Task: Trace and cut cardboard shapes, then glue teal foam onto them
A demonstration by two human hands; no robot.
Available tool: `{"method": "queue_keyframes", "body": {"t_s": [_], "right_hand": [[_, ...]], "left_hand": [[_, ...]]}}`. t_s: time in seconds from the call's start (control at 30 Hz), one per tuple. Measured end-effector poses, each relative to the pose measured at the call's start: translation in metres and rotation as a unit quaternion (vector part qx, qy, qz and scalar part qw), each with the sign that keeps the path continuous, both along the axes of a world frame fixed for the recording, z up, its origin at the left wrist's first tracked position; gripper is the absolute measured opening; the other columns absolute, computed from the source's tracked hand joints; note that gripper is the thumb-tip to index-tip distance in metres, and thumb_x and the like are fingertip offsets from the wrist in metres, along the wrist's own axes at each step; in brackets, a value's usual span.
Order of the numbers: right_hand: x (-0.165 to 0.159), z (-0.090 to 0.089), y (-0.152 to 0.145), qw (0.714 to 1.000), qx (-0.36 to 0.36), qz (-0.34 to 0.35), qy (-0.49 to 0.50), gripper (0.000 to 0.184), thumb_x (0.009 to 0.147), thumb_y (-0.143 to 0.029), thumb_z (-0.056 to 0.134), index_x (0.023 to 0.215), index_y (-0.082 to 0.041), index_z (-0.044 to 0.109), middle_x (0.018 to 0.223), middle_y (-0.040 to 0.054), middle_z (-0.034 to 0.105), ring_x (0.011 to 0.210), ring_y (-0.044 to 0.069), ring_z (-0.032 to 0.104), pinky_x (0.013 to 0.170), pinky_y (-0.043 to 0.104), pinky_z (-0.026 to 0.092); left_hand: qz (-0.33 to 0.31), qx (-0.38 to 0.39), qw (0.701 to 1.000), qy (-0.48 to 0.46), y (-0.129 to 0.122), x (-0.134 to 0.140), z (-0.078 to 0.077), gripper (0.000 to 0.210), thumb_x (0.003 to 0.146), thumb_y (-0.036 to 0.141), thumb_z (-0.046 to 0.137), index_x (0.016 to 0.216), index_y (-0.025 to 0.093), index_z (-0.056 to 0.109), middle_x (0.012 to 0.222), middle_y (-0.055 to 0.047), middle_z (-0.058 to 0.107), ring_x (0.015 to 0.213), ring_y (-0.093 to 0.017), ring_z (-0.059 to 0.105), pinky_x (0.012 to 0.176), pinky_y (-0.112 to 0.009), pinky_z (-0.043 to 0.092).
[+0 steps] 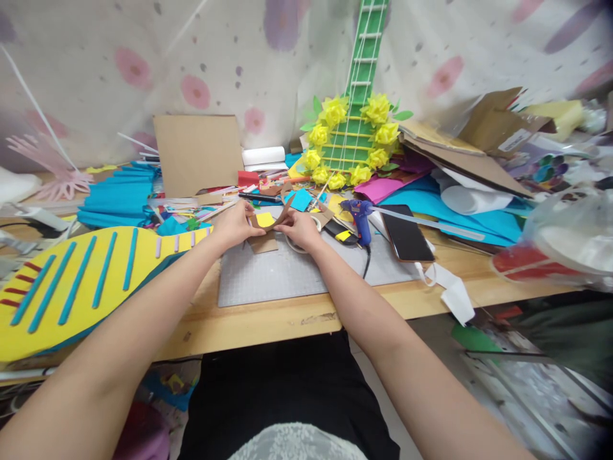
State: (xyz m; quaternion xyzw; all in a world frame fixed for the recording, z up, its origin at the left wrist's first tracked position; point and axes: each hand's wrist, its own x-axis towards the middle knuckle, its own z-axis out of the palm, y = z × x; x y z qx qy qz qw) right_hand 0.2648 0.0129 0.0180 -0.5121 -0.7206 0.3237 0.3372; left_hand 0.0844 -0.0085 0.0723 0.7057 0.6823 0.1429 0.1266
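Note:
A curved strip of brown paper (pixel 278 222) spans the gap between my two hands, above the grey cutting mat (pixel 268 278). My left hand (pixel 235 223) pinches its left end, and my right hand (pixel 301 230) has its fingers closed on the right end. Behind the strip shows a small yellow piece (pixel 264 219). Under it lies a brown cardboard piece (pixel 264 243), partly covered by the left fingers. A roll of tape (pixel 317 223) sits beside my right hand, mostly hidden by it. Farther right, a blue glue gun (pixel 360 220) with a long clear glue stick rests on the mat.
A smartphone (pixel 407 233) lies right of the glue gun. At the back stands a green paper guitar (pixel 354 137) with yellow flowers. A yellow striped cutout (pixel 81 281) is at left, a cardboard sheet (pixel 198 153) behind it. A plastic bucket (pixel 555 243) stands at the right edge.

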Motion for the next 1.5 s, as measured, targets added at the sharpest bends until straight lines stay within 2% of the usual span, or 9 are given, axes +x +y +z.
{"method": "queue_keyframes", "body": {"t_s": [0.1,0.23,0.4,0.73,0.87,1.03,1.13,1.3,1.5], "right_hand": [[0.0,-0.001,0.001,0.999,-0.003,0.001,0.038,0.019,0.072,-0.023,0.068,0.086,-0.019,0.057,0.077,-0.0002,0.07,0.076,0.016,0.066,0.071,0.029,0.048],[0.0,-0.002,0.001,0.997,-0.003,-0.027,0.07,0.019,0.072,-0.02,0.065,0.089,-0.02,0.055,0.076,-0.0007,0.069,0.074,0.014,0.065,0.071,0.028,0.048],[-0.001,-0.003,0.001,0.996,0.005,-0.043,0.074,0.012,0.072,-0.02,0.063,0.082,-0.018,0.056,0.075,-0.0001,0.066,0.069,0.013,0.062,0.067,0.025,0.046],[0.005,-0.007,0.004,0.984,-0.037,-0.02,0.171,0.021,0.069,-0.026,0.063,0.086,-0.019,0.052,0.065,-0.0034,0.061,0.064,0.012,0.059,0.06,0.023,0.043],[0.003,0.0,-0.002,0.985,-0.014,0.0,0.172,0.024,0.065,-0.029,0.068,0.082,-0.019,0.054,0.064,-0.004,0.061,0.063,0.011,0.058,0.06,0.023,0.044],[-0.005,0.01,-0.011,0.963,-0.079,0.03,0.255,0.027,0.063,-0.033,0.069,0.081,-0.018,0.055,0.067,-0.0023,0.064,0.06,0.009,0.057,0.056,0.021,0.043],[-0.007,0.009,-0.008,0.945,-0.113,0.009,0.308,0.022,0.065,-0.032,0.066,0.074,-0.017,0.054,0.066,-0.0004,0.064,0.056,0.008,0.055,0.051,0.019,0.039],[0.002,0.009,0.004,0.921,-0.116,-0.083,0.363,0.017,0.069,-0.029,0.062,0.074,-0.017,0.051,0.063,-0.0013,0.063,0.047,0.005,0.045,0.046,0.018,0.036],[0.016,0.013,0.013,0.869,-0.13,-0.126,0.461,0.02,0.075,-0.035,0.057,0.079,-0.019,0.047,0.064,-0.0029,0.058,0.047,0.006,0.048,0.044,0.018,0.038]], "left_hand": [[0.012,0.047,0.999,0.024,-0.001,0.0,0.0,0.055,0.061,0.042,0.075,0.107,0.023,0.05,0.11,-0.006,0.064,0.101,-0.027,0.059,0.079,-0.035,0.043],[0.036,0.172,0.983,0.061,-0.004,-0.001,-0.005,0.048,0.069,0.031,0.069,0.111,0.02,0.048,0.111,-0.011,0.061,0.106,-0.029,0.055,0.087,-0.038,0.04],[-0.013,0.255,0.963,0.09,-0.011,-0.007,-0.014,0.041,0.075,0.028,0.062,0.112,0.019,0.048,0.116,-0.014,0.059,0.112,-0.03,0.05,0.095,-0.041,0.035],[-0.029,0.252,0.964,0.079,-0.014,-0.007,-0.013,0.037,0.077,0.03,0.058,0.112,0.02,0.048,0.119,-0.013,0.057,0.115,-0.031,0.047,0.098,-0.044,0.032],[-0.047,0.256,0.962,0.078,-0.015,-0.007,-0.015,0.04,0.077,0.028,0.057,0.115,0.02,0.047,0.119,-0.014,0.057,0.117,-0.03,0.047,0.099,-0.044,0.032],[-0.041,0.228,0.969,0.089,-0.014,-0.005,-0.018,0.041,0.075,0.027,0.06,0.114,0.019,0.048,0.117,-0.015,0.057,0.113,-0.031,0.05,0.097,-0.043,0.036],[-0.025,0.203,0.974,0.097,-0.012,-0.005,-0.02,0.048,0.074,0.027,0.063,0.117,0.016,0.046,0.115,-0.017,0.058,0.111,-0.032,0.051,0.094,-0.042,0.038],[-0.026,0.169,0.978,0.117,-0.005,-0.016,-0.023,0.053,0.072,0.023,0.065,0.12,0.018,0.044,0.114,-0.015,0.058,0.11,-0.031,0.051,0.09,-0.039,0.041],[0.04,0.183,0.972,0.139,0.012,-0.033,-0.006,0.045,0.072,0.025,0.061,0.115,0.018,0.047,0.109,-0.014,0.06,0.108,-0.031,0.05,0.091,-0.041,0.04]]}}
